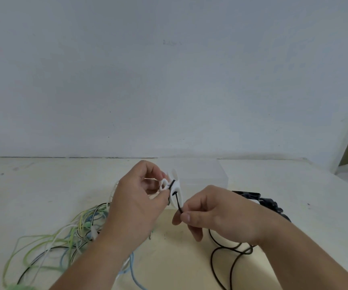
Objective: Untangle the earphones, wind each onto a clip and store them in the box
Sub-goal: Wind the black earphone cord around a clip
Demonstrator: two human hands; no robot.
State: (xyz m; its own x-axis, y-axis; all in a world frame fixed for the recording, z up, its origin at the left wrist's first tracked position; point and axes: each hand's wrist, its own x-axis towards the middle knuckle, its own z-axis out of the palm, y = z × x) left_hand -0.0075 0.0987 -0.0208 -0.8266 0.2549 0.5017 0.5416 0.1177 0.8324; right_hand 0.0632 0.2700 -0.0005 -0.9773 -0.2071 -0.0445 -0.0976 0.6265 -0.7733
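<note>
Above the table [43, 185], head view: holding the white clip [176, 189] raised in the left hand [135, 197], with thumb and curled fingers pinching its looped end, thereby presenting the clip body free for winding. Pinching the black earphone cable [178, 203] between thumb and forefinger of the right hand [217, 216], just below the clip, with the other fingers loosely curled. Keeping the short run between pinch and clip taut, apparently to lay each turn tight. Showing only a turn or so of black across the clip, hence judging the winding as barely begun. Leaving the slack of the black cable trailing in loops on the table under the right wrist, free to feed. Leaving the tangle of earphones [64, 237], green, blue, white and black, on the table to the left, apart from the working loops, probably to avoid snagging. Keeping the clear box [202, 174] just behind the hands, within reach for storing. Leaving some dark objects [269, 203] behind the right hand untouched; too blurred to identify.
</note>
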